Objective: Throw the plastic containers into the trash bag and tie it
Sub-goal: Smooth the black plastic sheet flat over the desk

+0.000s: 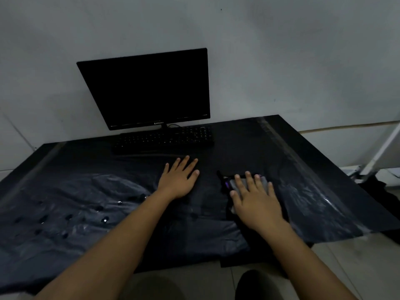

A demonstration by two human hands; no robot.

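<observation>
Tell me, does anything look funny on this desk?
Yes. A black plastic sheet, likely the trash bag, lies crumpled across the table before the keyboard and monitor. The left hand rests flat on it; the right hand presses a small grey-purple item.

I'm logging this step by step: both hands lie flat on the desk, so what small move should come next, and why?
Probably curl the right hand around the greyish pack under its fingers and lift it. The pack seems the only loose item in reach. Both hands lie flat and hold nothing; the left hand rests on black plastic. Whether the pack is the bag or a container is unclear.
</observation>
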